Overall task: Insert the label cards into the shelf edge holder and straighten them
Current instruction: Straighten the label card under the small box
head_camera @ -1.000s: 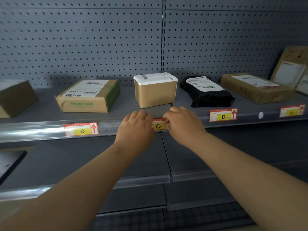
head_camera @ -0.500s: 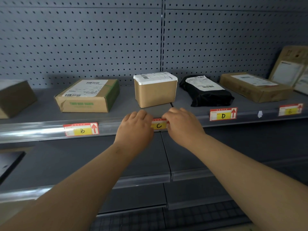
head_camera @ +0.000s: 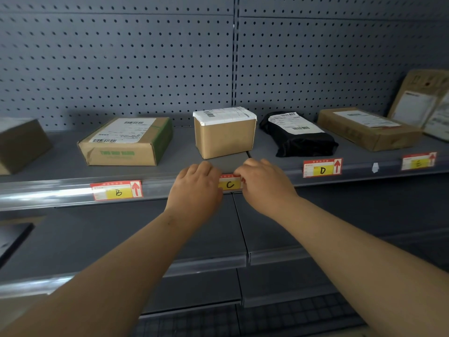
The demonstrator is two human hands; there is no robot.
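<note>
A red and yellow label card marked C sits in the clear shelf edge holder at the middle of the shelf. My left hand covers its left end and my right hand covers its right end, fingers curled over the holder's top edge. Whether the fingertips pinch the card is hidden behind the knuckles. Card B sits in the holder to the left, level. Card D and card E sit to the right, both slightly tilted.
Parcels stand on the shelf behind the holder: a flat brown box, a small brown box, a black bag, and a long brown box. A white scrap sticks to the holder between D and E. Lower shelves jut out below.
Both hands stay on the ends of card C. The view has shifted slightly; the hands and card look almost unmoved.
</note>
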